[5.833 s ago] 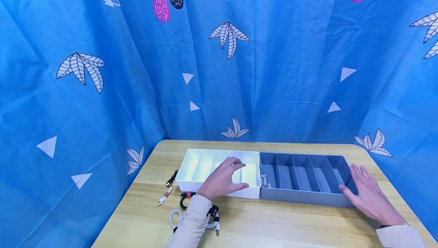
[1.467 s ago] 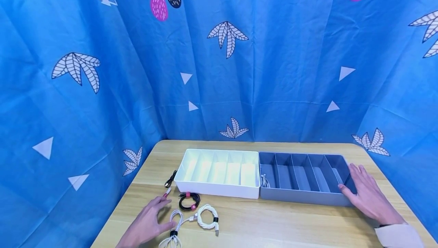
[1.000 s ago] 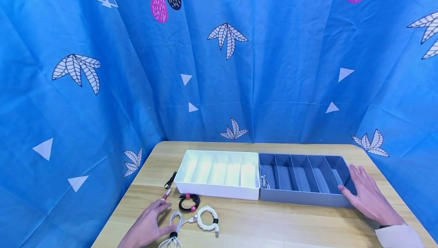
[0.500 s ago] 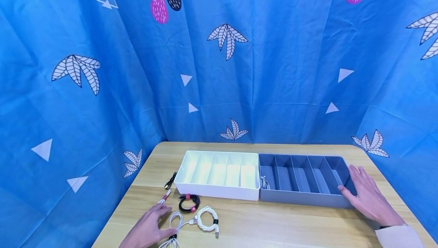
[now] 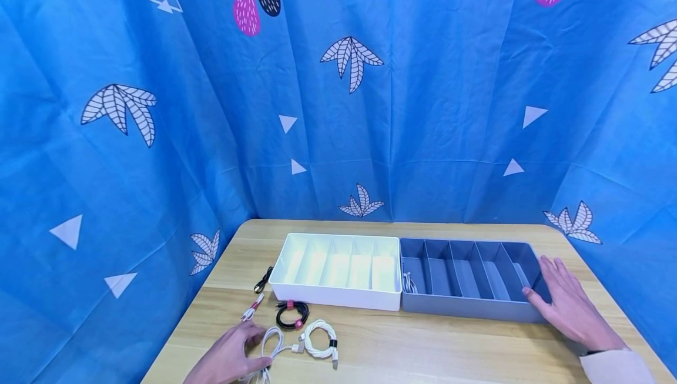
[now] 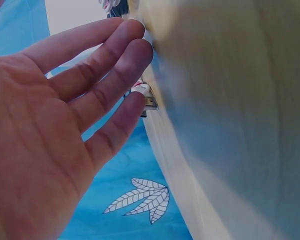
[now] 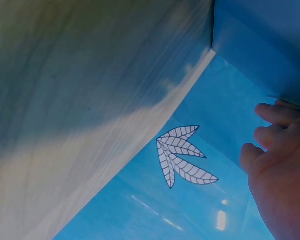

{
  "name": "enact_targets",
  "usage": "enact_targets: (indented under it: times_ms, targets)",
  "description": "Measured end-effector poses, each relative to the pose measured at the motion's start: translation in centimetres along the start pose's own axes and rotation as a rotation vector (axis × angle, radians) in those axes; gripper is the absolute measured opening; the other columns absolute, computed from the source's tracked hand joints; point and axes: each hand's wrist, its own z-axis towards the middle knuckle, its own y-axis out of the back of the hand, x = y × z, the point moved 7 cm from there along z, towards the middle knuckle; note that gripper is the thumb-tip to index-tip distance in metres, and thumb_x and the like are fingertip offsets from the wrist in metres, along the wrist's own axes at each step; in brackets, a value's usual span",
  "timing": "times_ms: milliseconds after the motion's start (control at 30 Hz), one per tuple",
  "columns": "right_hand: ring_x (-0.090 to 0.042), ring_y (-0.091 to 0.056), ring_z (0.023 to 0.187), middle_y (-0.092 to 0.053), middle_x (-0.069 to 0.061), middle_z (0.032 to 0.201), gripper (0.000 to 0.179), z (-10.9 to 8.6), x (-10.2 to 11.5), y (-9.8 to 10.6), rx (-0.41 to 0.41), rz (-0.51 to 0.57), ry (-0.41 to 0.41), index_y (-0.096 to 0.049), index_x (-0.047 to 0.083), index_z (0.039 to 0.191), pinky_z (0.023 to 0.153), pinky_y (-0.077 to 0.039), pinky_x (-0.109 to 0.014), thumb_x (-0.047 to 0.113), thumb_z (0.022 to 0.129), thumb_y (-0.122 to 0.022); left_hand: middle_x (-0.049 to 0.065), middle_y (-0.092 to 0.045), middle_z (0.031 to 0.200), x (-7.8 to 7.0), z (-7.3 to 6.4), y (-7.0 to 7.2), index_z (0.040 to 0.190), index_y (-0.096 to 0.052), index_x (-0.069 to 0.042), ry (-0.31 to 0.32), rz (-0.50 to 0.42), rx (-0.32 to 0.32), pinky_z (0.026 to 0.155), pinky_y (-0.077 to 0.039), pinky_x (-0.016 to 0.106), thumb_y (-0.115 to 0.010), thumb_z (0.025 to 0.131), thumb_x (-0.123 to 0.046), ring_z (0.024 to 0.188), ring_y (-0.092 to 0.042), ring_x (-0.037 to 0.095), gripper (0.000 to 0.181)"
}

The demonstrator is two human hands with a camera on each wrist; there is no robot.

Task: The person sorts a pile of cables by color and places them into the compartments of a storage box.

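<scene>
At the table's front left, my left hand [image 5: 228, 356] reaches over a white cable [image 5: 273, 337]. The thumb touches the cable near its tie; the fingers lie beyond, with a gap to the thumb. In the left wrist view the same hand [image 6: 65, 110] has slightly bent fingers and a bare palm; the thumb is out of view. My right hand [image 5: 572, 304] rests against the right end of a grey divided box [image 5: 471, 306], thumb by the front rim. The right wrist view catches only part of that hand [image 7: 285, 165]. One white cable [image 5: 409, 282] lies in the box's leftmost compartment.
A white divided box [image 5: 335, 296] adjoins the grey one. Beside my left hand lie a coiled white braided cable [image 5: 321, 339], a black cable with pink ties [image 5: 292, 314], a short white-and-red cable [image 5: 252, 307] and a small black cable [image 5: 263, 280]. A blue curtain [image 5: 391, 107] surrounds the table.
My left hand has left the white box for the cables. The cable under it has shifted slightly; its plug has come away from the braided coil. My right hand stays put.
</scene>
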Motion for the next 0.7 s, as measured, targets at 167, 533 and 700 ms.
enact_targets:
  times_ms: [167,533,700]
  targets:
    - [-0.04,0.022,0.149,0.0,-0.035,0.159,0.088,-0.1,0.1,0.0,0.007,0.004,-0.004,0.001,-0.006,0.155,0.118,0.023,-0.055,0.044,0.1,-0.048,-0.009,-0.058,0.088,-0.3,-0.2,0.3,0.112,-0.069,-0.013,-0.05,0.007,-0.022,0.064,-0.041,0.023,-0.077,0.077,-0.051,0.078,-0.048,0.004,0.052]
    - [-0.039,0.023,0.149,-0.001,-0.035,0.159,0.088,0.0,0.1,0.2,-0.01,0.005,0.016,0.002,-0.005,0.155,0.118,0.025,-0.052,0.044,0.101,-0.047,-0.008,-0.055,0.086,-1.1,-0.1,-0.4,0.109,-0.07,-0.02,-0.028,0.024,-0.021,0.062,-0.037,0.024,-0.069,0.077,-0.067,0.076,-0.047,0.005,0.057]
    - [-0.039,0.023,0.149,-0.002,-0.035,0.159,0.088,0.1,0.2,0.2,-0.013,0.004,0.017,0.002,-0.005,0.155,0.118,0.025,-0.053,0.044,0.1,-0.047,-0.008,-0.054,0.083,-1.6,-0.1,-0.3,0.105,-0.07,-0.019,-0.023,0.067,-0.032,0.062,-0.036,0.026,-0.073,0.071,-0.067,0.075,-0.047,0.007,0.059]
